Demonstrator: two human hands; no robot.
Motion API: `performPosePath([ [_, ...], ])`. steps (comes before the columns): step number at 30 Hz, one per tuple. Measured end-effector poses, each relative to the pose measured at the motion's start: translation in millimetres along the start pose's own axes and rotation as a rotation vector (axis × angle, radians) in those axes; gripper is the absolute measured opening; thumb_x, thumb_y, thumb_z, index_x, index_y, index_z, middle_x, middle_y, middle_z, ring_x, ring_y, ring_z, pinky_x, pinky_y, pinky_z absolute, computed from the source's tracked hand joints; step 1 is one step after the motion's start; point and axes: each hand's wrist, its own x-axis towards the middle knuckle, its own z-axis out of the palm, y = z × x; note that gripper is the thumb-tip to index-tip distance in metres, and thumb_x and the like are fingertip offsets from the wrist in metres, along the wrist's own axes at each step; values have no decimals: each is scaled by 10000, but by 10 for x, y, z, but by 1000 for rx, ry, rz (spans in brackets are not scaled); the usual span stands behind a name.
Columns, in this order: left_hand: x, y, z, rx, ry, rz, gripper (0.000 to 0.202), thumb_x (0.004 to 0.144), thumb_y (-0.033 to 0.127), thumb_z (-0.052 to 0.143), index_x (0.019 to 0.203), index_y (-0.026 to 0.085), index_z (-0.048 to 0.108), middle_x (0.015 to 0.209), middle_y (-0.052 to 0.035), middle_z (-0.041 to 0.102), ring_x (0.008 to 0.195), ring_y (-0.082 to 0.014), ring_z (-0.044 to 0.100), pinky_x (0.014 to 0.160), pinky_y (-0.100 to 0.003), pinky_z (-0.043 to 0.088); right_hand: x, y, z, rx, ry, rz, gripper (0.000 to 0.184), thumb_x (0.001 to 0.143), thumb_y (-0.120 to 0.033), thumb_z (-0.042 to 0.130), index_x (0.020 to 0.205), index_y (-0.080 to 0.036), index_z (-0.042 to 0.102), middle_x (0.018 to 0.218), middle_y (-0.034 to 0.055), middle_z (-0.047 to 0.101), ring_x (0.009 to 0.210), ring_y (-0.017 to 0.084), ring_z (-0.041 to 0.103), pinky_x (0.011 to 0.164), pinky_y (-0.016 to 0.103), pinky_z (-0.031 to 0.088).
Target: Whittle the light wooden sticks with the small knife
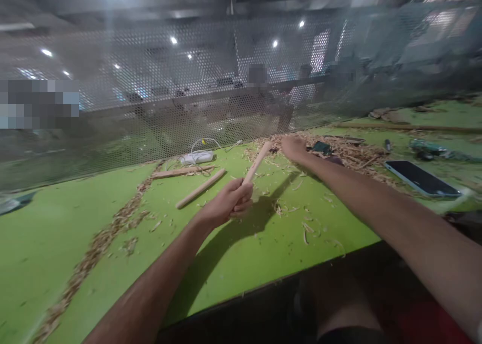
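green table (pixel 45 243), wood shavings (pixel 94 248), dowel (pixel 201 188), phone (pixel 422 178)

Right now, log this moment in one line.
left hand: grips pale round wooden stick | right hand: among curled wood shavings | surface: green workbench

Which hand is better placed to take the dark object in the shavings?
Right. The right hand is at the shavings, just beside the dark object; the left hand is farther away and grips a stick.

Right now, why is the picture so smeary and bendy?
Head view: everything is soft, worst toward the edges; the green table bows along its front edge from the wide lens; ceiling lamps flare through the mesh screen; the left hand, gripping a wooden stick, casts a dark shadow.
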Motion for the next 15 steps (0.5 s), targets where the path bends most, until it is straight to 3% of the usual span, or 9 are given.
performPosePath([
  [2, 19, -19, -18, -32, 40, -32, 428, 1045, 474, 686, 779, 216, 474, 596, 94, 423, 414, -36, 348, 348, -117, 262, -8, 59, 0, -8, -10, 5, 252, 1073, -92, 648, 1032, 122, 774, 1008, 319, 759, 986, 232, 723, 788, 332, 430],
  [5, 44, -13, -1, -172, 69, -71, 437, 1030, 426, 692, 746, 231, 423, 562, 119, 351, 381, -28, 276, 315, -107, 224, -214, -57, 47, 20, -37, -93, 334, 1128, -188, 589, 1064, 58, 807, 942, 238, 767, 842, 174, 696, 725, 279, 419],
  [8, 45, 39, 66, -342, 96, -59, 345, 1019, 342, 698, 814, 226, 447, 583, 132, 352, 365, -22, 255, 292, -92, 210, -567, -309, 75, -30, -92, -212, 291, 1097, -167, 585, 1037, -36, 838, 895, 168, 773, 746, 175, 677, 697, 268, 455],
  [12, 27, 121, 129, -479, 94, -99, 255, 1072, 275, 601, 872, 232, 449, 560, 138, 346, 323, -27, 248, 259, -96, 190, -875, -549, 35, -121, -78, -386, 360, 1120, -216, 503, 1095, -93, 840, 970, 182, 813, 852, 234, 746, 742, 289, 522],
  [15, 23, 138, 129, -519, 112, -129, 261, 1104, 268, 537, 866, 240, 432, 544, 130, 349, 310, -31, 268, 249, -102, 183, -822, -542, -15, -170, -58, -381, 372, 1113, -171, 468, 1155, -63, 821, 1030, 221, 820, 976, 272, 773, 832, 314, 556],
])
